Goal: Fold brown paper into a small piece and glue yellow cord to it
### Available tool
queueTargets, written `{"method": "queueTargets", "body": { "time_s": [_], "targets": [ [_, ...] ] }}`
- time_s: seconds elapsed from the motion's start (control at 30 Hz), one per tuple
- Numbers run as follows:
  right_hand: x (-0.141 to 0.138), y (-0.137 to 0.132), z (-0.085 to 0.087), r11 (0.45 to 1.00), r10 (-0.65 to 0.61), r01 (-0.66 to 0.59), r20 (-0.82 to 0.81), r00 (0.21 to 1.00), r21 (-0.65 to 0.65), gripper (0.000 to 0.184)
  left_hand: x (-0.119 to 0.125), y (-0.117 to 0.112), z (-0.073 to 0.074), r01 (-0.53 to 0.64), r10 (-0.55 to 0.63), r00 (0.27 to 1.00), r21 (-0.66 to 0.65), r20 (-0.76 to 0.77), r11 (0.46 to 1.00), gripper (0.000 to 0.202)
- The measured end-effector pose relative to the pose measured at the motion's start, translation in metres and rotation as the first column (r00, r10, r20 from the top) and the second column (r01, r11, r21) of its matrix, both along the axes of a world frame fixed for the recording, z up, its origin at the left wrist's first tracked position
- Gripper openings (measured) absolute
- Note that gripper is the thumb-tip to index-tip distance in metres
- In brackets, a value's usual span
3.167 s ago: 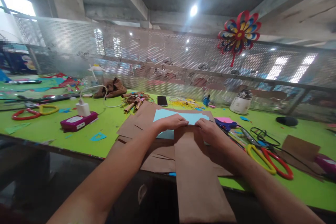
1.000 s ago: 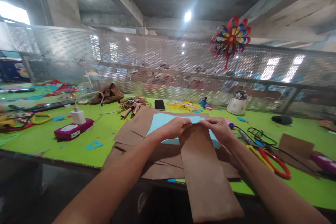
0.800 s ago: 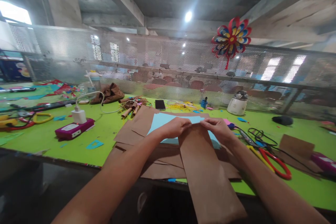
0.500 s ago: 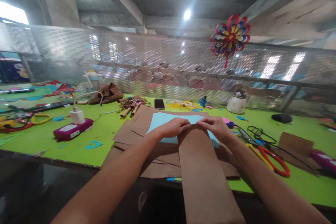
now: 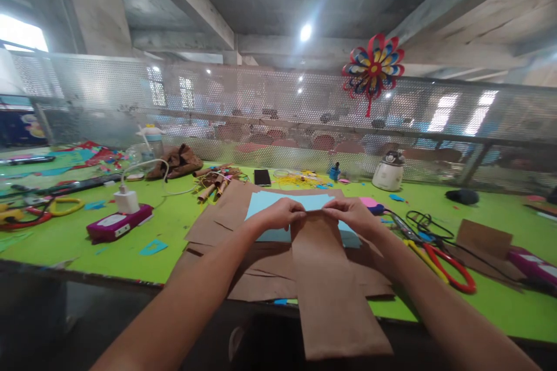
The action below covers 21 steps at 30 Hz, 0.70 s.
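Note:
A long strip of brown paper (image 5: 333,290) hangs from my two hands, its lower end past the table's front edge. My left hand (image 5: 282,213) pinches the strip's far edge at its left corner. At the right corner, my right hand (image 5: 350,213) pinches the same edge, which looks narrowly folded or rolled between the fingers. Under my hands lie light blue paper sheets (image 5: 261,203), on top of several larger brown paper sheets (image 5: 256,278).
To the right lie scissors with red and yellow handles (image 5: 450,269), a cable and a folded brown piece (image 5: 483,243). A purple power strip (image 5: 119,223) with a white charger is at left. Behind are brown paper rolls (image 5: 215,182), a phone (image 5: 262,177) and a white bottle (image 5: 389,172).
Both hands have come slightly closer to me and a little left with the brown strip. Its lower end has risen into view. The camera view has tilted slightly upward.

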State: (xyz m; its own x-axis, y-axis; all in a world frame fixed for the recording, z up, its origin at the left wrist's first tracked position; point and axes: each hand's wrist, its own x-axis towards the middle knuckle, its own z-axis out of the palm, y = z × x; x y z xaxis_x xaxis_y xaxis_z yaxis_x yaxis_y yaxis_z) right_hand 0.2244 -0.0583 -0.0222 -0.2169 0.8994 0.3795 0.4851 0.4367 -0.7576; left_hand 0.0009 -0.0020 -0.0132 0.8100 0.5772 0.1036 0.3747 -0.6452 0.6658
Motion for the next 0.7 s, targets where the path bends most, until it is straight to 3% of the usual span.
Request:
{"method": "queueTargets", "body": {
  "time_s": [0.17,0.27,0.5,0.7],
  "targets": [
    [-0.004,-0.001,0.0,0.995,0.078,-0.085,0.131,0.988,0.045,0.023,0.0,-0.008,0.004,0.003,0.003,0.999,0.13,-0.039,0.992,0.024],
    [-0.008,-0.004,0.001,0.997,0.062,-0.069,0.152,0.986,0.044,0.025,0.0,-0.01,0.007,0.003,0.003,0.999,0.176,-0.033,0.984,0.023],
    [-0.006,-0.007,0.005,0.994,0.006,-0.02,0.131,0.991,0.109,0.025,-0.006,-0.002,0.012,0.028,-0.028,0.999,-0.023,0.023,0.999,0.028],
    [-0.006,-0.004,0.001,0.991,0.076,-0.097,0.212,0.974,0.091,0.026,-0.006,-0.004,0.011,-0.005,0.005,1.0,0.053,-0.004,0.999,0.025]
  ]
}}
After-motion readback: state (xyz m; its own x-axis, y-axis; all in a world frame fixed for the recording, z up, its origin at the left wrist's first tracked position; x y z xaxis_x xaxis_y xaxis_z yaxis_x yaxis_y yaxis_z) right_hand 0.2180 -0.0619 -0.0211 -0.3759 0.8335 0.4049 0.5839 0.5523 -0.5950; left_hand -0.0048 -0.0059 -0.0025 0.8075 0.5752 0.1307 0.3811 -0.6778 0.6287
